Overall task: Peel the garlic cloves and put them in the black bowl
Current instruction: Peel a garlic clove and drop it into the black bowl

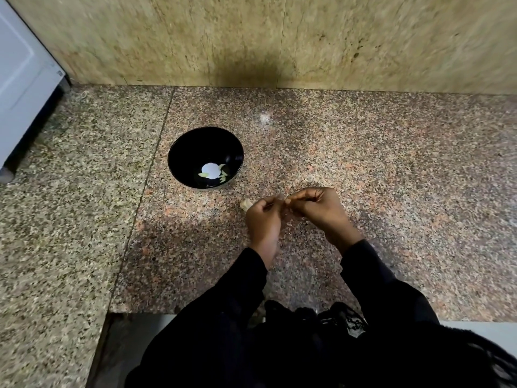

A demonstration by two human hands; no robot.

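A few pale peeled garlic cloves (223, 175) already lie in the round black bowl (179, 152) on the speckled granite worktop (391, 169), while the left hand (263, 219) and right hand (316, 205), fingers curled, pinch another clove (283, 201) between them, apparently mid-peel, a papery garlic piece (246, 204) beside them.

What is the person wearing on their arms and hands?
Both arms have long black sleeves that end at the wrists. The left hand and the right hand are bare, with no gloves. No rings, watch or bracelets show, though the picture is a bit blurry.

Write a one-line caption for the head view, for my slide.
Both hands, left and right, pinch a garlic clove beside the black bowl.
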